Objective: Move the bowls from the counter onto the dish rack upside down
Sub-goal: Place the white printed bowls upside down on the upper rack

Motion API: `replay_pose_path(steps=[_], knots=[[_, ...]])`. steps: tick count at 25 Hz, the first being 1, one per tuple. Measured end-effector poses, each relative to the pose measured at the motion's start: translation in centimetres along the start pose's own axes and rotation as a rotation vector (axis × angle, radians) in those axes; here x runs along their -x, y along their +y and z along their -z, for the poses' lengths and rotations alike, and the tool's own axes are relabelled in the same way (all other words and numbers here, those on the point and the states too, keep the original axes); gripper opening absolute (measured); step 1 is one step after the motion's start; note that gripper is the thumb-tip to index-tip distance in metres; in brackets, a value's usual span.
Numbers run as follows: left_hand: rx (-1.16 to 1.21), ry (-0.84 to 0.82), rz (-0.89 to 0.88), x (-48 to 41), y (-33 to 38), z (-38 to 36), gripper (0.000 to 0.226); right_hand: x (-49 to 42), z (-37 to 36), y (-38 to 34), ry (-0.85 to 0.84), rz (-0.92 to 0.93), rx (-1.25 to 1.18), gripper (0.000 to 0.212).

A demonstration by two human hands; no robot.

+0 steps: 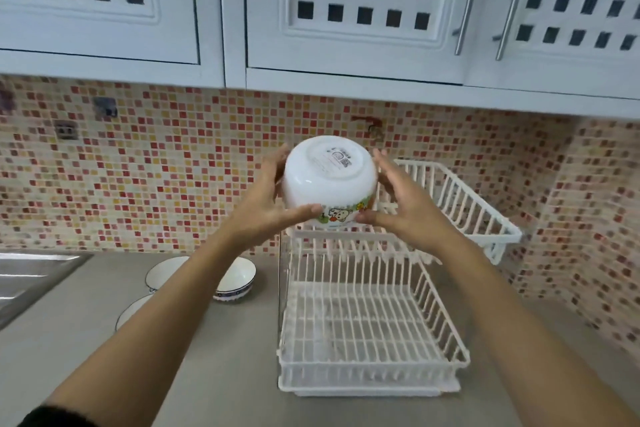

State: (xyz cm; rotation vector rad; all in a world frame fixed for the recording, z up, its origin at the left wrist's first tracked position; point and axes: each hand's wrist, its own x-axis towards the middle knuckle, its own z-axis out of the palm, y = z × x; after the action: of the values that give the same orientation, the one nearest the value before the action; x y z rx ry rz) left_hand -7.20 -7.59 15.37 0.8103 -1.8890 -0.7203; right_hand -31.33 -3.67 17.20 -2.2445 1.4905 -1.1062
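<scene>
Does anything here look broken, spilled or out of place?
Nothing stands out. Both hands, left and right, hold a white bowl upside down above the dish rack, as intended. The rack's tiers are bare and look intact. More bowls sit upright on the counter, with no spill or crack visible.

4 bowls: 1 cartoon-print bowl (329, 180) upside down btwn 2 hands, 3 blue-rimmed bowls (235, 279) on table; 1 white dish rack (367, 333) w/ 2 tiers
</scene>
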Motion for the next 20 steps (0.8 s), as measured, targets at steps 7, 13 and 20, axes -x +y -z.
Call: replay_pose_path(steps=[7,13,20], knots=[[-0.207,-0.074,0.140,-5.5,0.4,-5.8,0.097,-4.0,0.9,7.8,-0.101,-0.022,0.177,0.112],[-0.080,-0.059,0.417,-6.6,-1.8,-7.4,0.074,-5.5,0.0,9.7,-0.208,-0.001,0.251,0.116],[-0.281,-0.044,0.443,-6.8,-1.9,-8.0,0.079,-5.9,-0.3,9.9,-0.226,-0.024,0.311,0.115]])
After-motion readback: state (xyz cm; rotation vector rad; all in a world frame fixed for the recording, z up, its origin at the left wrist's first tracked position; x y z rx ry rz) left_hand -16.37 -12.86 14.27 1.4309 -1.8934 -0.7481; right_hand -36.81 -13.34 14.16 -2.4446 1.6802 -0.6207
